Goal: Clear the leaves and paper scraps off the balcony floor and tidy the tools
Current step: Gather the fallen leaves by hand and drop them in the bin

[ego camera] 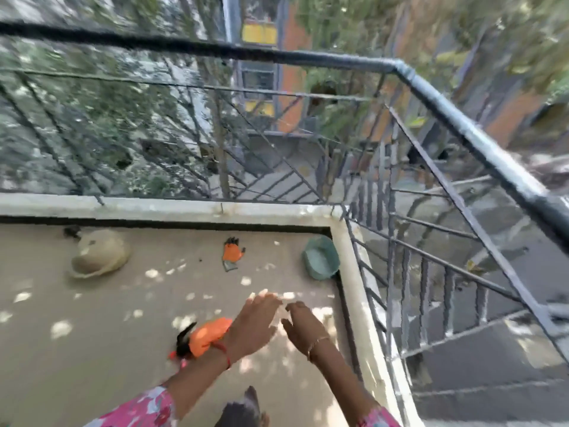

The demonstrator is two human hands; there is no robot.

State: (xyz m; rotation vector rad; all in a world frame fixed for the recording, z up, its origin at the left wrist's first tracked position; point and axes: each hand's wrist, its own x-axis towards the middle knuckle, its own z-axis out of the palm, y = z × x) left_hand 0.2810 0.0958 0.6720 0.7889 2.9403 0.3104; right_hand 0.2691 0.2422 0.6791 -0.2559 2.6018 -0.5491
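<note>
Both hands are out in front of me over the balcony floor (123, 349). My left hand (257, 318) and right hand (303, 323) are side by side and nearly meet at the fingertips, fingers straight and spread, with nothing held in either. I read this as the tidying part of the job, with a reach about to start rather than a grasp under way. The near glove (207, 334), orange with black fingers pointing left, lies crumpled on the floor just beside my left wrist and is partly hidden by it. The far glove (231, 252), also orange, lies flat further out, between the straw hat (98, 254) on the left and the green basin (321, 257) tucked into the corner under the railing (462, 131). My next move, I judge, calls for lowering one hand to the near glove and pinching it up, then collecting the far glove, perhaps into the basin. Of leaves and paper scraps I can make out only a few small specks near the far glove; blur and dappled sunlight make them hard to tell from bright patches.
</note>
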